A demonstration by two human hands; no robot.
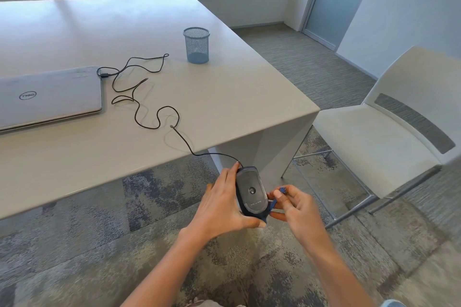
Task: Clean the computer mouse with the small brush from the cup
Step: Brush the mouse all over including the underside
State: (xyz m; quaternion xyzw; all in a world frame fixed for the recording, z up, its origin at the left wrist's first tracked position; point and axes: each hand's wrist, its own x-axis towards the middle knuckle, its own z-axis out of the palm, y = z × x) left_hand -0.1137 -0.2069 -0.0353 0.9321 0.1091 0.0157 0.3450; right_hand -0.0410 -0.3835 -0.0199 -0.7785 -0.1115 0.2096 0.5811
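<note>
My left hand [224, 209] grips a black wired computer mouse [250, 190], turned so its underside faces up, off the table's near corner and above the carpet. My right hand [294, 207] pinches a small blue brush [273, 203], whose lower end touches the mouse's near right edge. The mouse's black cable [149, 112] runs up over the table edge and loops across the white table [224, 97]. A blue mesh cup [197, 45] stands upright farther back on the table and looks empty.
A closed silver laptop [50, 97] lies at the table's left, with the cable's plug beside it. A white chair [389, 132] stands to the right of the table corner. Two more chair backs rise behind the table.
</note>
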